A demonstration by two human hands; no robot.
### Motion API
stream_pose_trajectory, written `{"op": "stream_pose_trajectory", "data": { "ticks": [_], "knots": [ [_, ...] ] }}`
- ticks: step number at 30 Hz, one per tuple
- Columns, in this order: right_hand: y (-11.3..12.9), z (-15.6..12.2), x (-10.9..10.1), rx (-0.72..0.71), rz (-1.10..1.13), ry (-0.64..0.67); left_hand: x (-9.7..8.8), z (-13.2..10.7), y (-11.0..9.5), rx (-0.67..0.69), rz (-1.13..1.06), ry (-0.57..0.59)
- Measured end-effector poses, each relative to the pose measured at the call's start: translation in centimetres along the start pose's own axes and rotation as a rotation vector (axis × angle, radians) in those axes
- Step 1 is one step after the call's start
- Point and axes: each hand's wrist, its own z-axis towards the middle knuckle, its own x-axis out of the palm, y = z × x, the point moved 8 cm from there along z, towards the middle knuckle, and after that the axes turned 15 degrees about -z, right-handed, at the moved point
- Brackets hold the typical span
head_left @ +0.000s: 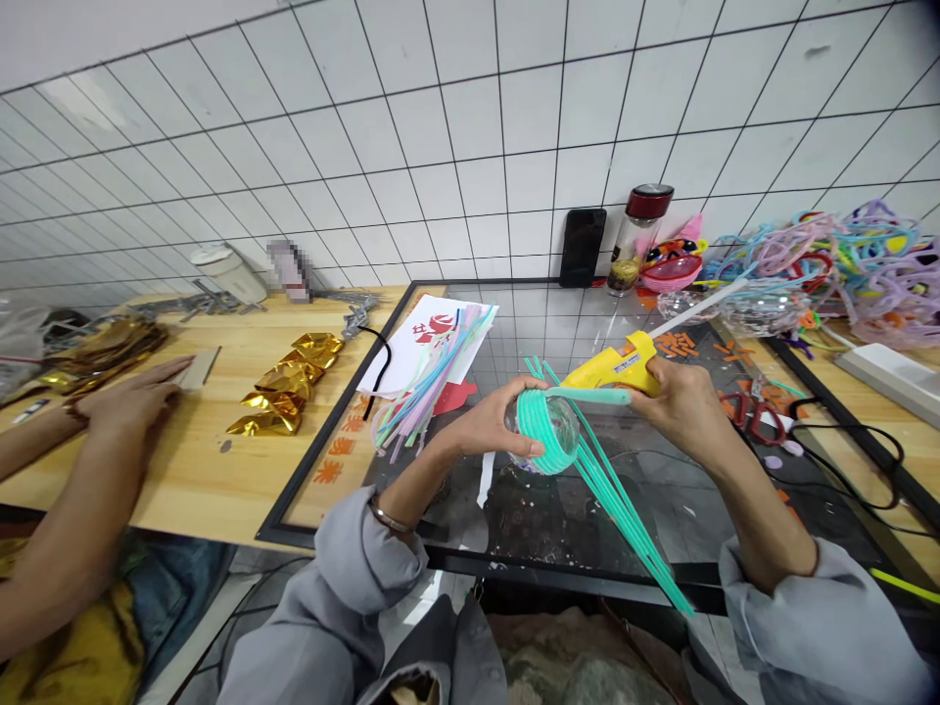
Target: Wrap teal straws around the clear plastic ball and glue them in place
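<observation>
First, loose green stems (635, 534): slanting down over the near edge of the dark glossy surface (514, 514); they look light and bendable, best gathered mid-length.
Left hand (485, 421): grip curled around a clear container (565, 426), fingers above, thumb lower down.
Clear container: held tilted above the surface, likely light, thin-walled and slick where bare; its green winding (541, 436) should offer better purchase under gentle pressure.
Green strand (587, 396): stretches from the winding to beside the right hand (682, 406); whether it is pinched there, one cannot tell.
Right hand: grip wrapped around the rear of a yellow glue gun (613, 367).
Yellow glue gun: stiff, probably the heavier item, safest held by its handle, clear of a possibly hot tip.
Pastel stems (433, 377): bundled loosely, partly across white paper (400, 338).
Black phone (583, 247): propped at the tiled wall (477, 117).
</observation>
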Motion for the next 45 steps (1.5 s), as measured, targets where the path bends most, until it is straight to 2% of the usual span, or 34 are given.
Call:
{"op": "stream_pose_trajectory", "data": {
  "ticks": [18, 25, 28, 35, 45],
  "knots": [
    [0.0, 0.0, 0.1, 0.031, 0.007, 0.022, 0.1, 0.0, -0.2, 0.002, 0.015, 0.010],
    [-0.9, 0.1, 0.1, 0.233, 0.008, 0.071, 0.0, 0.0, -0.3, 0.020, 0.019, 0.006],
    [-2.0, 0.3, 1.0, 0.296, 0.027, 0.101, 0.0, 0.0, -0.1, 0.035, 0.022, 0.016],
    [-4.2, 0.8, 4.4, 0.391, 0.018, 0.162, -0.1, 0.1, -0.1, 0.027, 0.007, 0.016],
    [-7.9, 0.9, 7.0, 0.473, -0.150, 0.054, -0.4, 0.0, 0.3, -0.001, 0.034, -0.020]
  ]
}}
